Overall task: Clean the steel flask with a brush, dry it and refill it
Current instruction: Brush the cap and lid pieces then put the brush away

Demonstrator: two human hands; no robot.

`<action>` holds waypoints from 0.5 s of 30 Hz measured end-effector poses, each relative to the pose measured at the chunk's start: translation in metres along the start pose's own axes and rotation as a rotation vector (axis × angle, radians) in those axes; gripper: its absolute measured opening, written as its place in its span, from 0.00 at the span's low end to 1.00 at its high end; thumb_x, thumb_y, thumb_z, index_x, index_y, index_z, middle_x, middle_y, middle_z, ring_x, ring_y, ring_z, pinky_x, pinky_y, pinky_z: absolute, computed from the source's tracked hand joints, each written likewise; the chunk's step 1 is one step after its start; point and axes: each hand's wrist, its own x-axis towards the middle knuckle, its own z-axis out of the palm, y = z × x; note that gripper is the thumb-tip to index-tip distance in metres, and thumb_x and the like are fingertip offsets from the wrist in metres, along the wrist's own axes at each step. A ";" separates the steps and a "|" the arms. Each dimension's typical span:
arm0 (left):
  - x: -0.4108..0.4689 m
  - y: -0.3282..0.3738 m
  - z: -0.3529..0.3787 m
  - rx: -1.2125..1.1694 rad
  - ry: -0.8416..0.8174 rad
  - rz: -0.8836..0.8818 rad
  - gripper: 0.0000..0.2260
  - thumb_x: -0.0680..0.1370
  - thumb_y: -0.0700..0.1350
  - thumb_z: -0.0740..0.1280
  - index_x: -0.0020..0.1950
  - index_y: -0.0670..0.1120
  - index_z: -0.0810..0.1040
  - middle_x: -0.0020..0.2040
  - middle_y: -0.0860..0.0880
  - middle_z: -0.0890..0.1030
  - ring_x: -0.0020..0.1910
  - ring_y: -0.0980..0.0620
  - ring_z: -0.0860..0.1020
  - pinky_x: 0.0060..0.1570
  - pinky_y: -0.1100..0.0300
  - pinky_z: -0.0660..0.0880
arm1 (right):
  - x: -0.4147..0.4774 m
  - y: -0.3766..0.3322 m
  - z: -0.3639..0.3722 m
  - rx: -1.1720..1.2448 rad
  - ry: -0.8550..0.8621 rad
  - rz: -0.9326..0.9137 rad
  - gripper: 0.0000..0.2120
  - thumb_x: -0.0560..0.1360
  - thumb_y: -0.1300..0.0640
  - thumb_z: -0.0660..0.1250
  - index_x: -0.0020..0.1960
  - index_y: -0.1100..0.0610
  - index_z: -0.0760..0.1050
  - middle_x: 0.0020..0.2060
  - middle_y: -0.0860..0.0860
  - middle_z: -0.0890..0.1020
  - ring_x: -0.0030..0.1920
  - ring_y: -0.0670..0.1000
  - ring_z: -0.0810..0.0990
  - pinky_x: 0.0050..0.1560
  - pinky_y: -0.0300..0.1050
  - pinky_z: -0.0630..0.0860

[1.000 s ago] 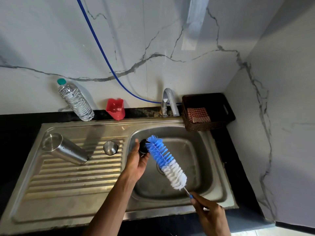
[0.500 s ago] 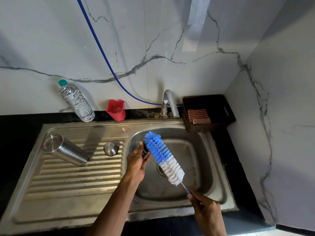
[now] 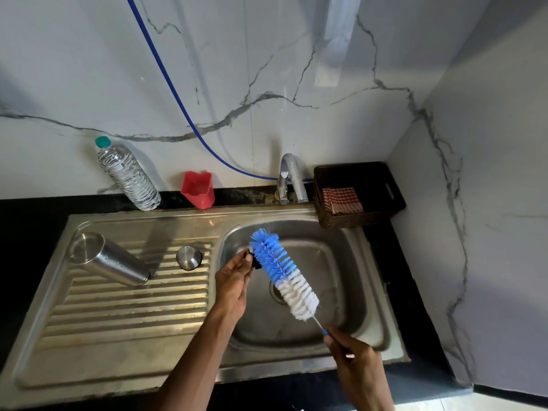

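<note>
Left hand (image 3: 234, 280) is over the sink (image 3: 350, 262) basin, fingers curled round a small black lid (image 3: 255, 261) and pinching it up near the fingertips. Most of the lid is hidden behind fingers and bristles, so I can't tell its shape.

Right hand (image 3: 355, 366) is down at 5 o'clock in the frame, fingers wrapped tight round the thin handle of the brush (image 3: 284, 274). The brush slants from that hand up toward 11 o'clock, white bristles on the lower half, blue on the upper half. The blue end is touching the lid.

The flask (image 3: 109, 259) is lying on its side on the ribbed drainboard (image 3: 118, 307), at 9 o'clock from the left hand and well apart from both hands. 1 flat end points to 10 o'clock, the other to 4 o'clock. A little round steel cap (image 3: 189, 257) sits on the drainboard between the flask and the basin, near the flask's 4 o'clock end but not touching it.

Along the back ledge: a plastic bottle (image 3: 127, 173) with a green top at 11 o'clock, tilted against the wall, a red cup (image 3: 198, 189) beside it, and the tap (image 3: 289, 179) at 12 o'clock of the basin. At 1 o'clock there's a dark basket (image 3: 385, 179) with a checked cloth (image 3: 342, 200) inside. A blue hose (image 3: 178, 114) runs down the wall to behind the tap.
</note>
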 end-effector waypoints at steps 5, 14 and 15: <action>-0.008 -0.012 0.006 0.150 -0.092 0.064 0.13 0.76 0.34 0.72 0.59 0.45 0.84 0.54 0.47 0.88 0.59 0.49 0.84 0.61 0.55 0.78 | 0.032 -0.032 0.018 0.051 -0.089 0.026 0.09 0.77 0.51 0.71 0.56 0.39 0.83 0.31 0.43 0.82 0.31 0.43 0.76 0.36 0.36 0.74; 0.007 0.000 0.000 0.146 0.090 0.127 0.11 0.77 0.29 0.70 0.50 0.45 0.82 0.45 0.50 0.87 0.52 0.48 0.83 0.54 0.54 0.81 | 0.004 -0.005 0.015 0.078 -0.172 0.033 0.18 0.76 0.53 0.73 0.44 0.27 0.79 0.33 0.36 0.83 0.36 0.34 0.79 0.41 0.31 0.75; 0.011 0.002 -0.003 0.133 0.109 0.122 0.11 0.77 0.29 0.71 0.52 0.44 0.83 0.47 0.48 0.87 0.54 0.46 0.83 0.57 0.51 0.80 | -0.005 0.001 0.011 0.056 -0.161 0.040 0.19 0.75 0.54 0.75 0.44 0.27 0.79 0.36 0.35 0.85 0.39 0.33 0.81 0.44 0.30 0.76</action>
